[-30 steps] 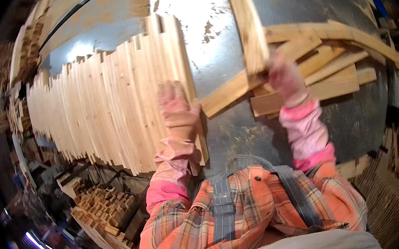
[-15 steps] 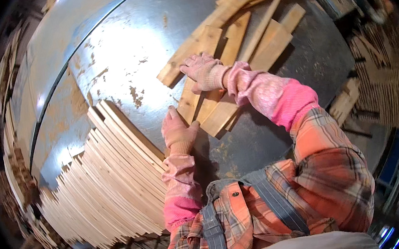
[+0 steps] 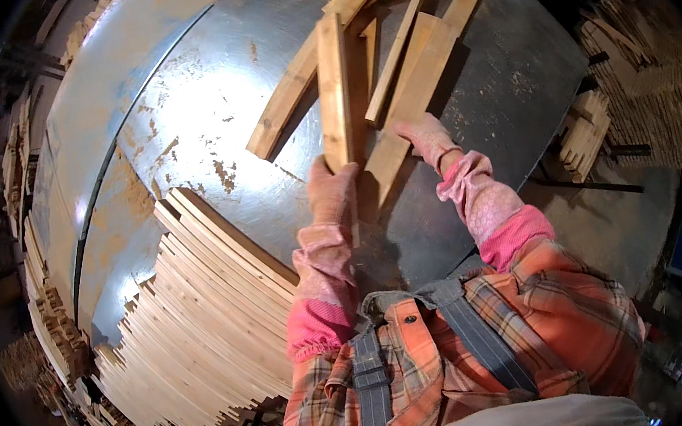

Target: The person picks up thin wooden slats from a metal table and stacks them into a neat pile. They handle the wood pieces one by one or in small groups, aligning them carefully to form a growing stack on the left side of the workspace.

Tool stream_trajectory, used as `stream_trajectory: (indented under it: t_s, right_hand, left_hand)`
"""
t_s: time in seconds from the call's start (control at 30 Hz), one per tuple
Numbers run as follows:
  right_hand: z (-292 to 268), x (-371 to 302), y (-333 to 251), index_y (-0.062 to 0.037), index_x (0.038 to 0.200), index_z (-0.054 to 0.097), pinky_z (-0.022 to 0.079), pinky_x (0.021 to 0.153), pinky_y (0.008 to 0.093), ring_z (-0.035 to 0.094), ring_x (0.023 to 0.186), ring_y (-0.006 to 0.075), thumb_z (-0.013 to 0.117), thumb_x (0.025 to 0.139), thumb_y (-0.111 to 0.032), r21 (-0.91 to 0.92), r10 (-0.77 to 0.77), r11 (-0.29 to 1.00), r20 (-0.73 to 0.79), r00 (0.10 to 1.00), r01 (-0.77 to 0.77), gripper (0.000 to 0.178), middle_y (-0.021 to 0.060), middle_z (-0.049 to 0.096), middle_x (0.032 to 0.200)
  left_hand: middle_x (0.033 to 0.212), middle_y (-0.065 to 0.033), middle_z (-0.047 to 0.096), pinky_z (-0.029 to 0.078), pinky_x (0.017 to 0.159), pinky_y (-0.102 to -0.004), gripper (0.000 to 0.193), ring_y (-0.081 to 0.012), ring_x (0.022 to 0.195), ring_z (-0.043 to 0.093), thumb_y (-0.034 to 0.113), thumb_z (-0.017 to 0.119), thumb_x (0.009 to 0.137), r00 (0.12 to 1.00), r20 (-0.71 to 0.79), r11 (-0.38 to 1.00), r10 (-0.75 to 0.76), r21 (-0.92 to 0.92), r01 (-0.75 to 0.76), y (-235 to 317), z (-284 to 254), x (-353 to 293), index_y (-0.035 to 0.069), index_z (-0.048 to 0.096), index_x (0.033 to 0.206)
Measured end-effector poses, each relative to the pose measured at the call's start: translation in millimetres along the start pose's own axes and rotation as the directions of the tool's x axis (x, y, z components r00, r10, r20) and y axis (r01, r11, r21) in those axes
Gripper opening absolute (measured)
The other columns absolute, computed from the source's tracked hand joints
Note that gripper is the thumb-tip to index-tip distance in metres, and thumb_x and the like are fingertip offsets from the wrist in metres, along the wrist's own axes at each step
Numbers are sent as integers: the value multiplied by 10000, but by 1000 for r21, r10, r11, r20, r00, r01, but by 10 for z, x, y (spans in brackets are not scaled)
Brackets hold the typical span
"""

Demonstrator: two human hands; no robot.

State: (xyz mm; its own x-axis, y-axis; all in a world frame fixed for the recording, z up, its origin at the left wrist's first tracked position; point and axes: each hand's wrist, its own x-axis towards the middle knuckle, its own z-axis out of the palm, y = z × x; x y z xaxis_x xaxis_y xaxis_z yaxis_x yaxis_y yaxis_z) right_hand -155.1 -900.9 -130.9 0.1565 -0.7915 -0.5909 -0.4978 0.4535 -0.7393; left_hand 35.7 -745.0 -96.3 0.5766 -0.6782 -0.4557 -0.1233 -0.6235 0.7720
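My left hand, in a pale work glove, is closed around the near end of a wooden board. That board points away from me, its far end over a longer wooden piece. To its right, my gloved right hand grips the right edge of a wide wooden board near its lower part. Between the two lies a narrow wooden strip. A darker board beneath is partly hidden by the one in my left hand.
A dense row of pale wooden strips covers the table's near left. The metal table carries sawdust patches and a dark curved seam on the left. More stacked wood stands beyond the right edge.
My left hand has moved right and taken hold of a board, now turned more upright in view. My right hand has left the left-hand boards and shifted right and nearer, onto the wide board.
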Motion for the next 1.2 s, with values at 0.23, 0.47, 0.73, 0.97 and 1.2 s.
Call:
stream_trajectory:
  t_s: [0.23, 0.47, 0.73, 0.97, 1.2]
  right_hand:
    - [-647, -188, 333, 61, 1060, 720, 544, 815, 371, 707, 874, 254, 812, 771, -357, 119, -124, 984, -98, 987, 136, 517, 151, 756, 1003]
    - [-837, -534, 108, 15, 1101, 717, 545, 882, 403, 726, 1015, 345, 795, 767, -291, -324, -131, 945, -290, 948, 32, 459, 221, 748, 1067]
    - [-731, -564, 444, -50, 1264, 633, 573, 877, 414, 726, 1032, 332, 793, 771, -247, -232, -86, 972, -228, 970, 32, 555, 203, 723, 1154]
    - [90, -978, -78, -43, 1220, 644, 574, 869, 422, 717, 1002, 331, 785, 781, -190, -280, -325, 916, -97, 941, 287, 484, 184, 725, 1082]
    - [1733, -1343, 491, -23, 1301, 610, 501, 1040, 489, 632, 1181, 462, 635, 908, -306, -317, -340, 774, 522, 782, 548, 485, 297, 650, 1268]
  left_hand:
    - [1053, -187, 749, 556, 884, -402, 487, -300, 1025, 721, 265, 795, 795, 967, 95, 971, 237, 9, -239, 247, -142, -53, 38, 680, 1210]
    - [1206, -209, 685, 520, 977, -450, 733, -367, 1128, 670, 313, 868, 727, 909, -236, 785, 343, 603, -140, 368, -755, 1189, 2, 553, 1312]
    - [1185, -259, 695, 557, 960, -477, 933, -414, 1103, 695, 350, 843, 746, 994, -98, 789, 45, 614, 25, 302, -545, 1034, -46, 377, 1451]
    - [916, -114, 707, 569, 671, -348, 489, -214, 759, 679, 166, 785, 868, 998, -10, 938, -61, -342, 54, -588, -668, -524, -1, 580, 1280]
    - [1266, -255, 622, 509, 977, -487, 678, -399, 1141, 616, 393, 773, 860, 973, -209, 904, 95, 427, 3, -700, -822, -1332, -8, 556, 1361]
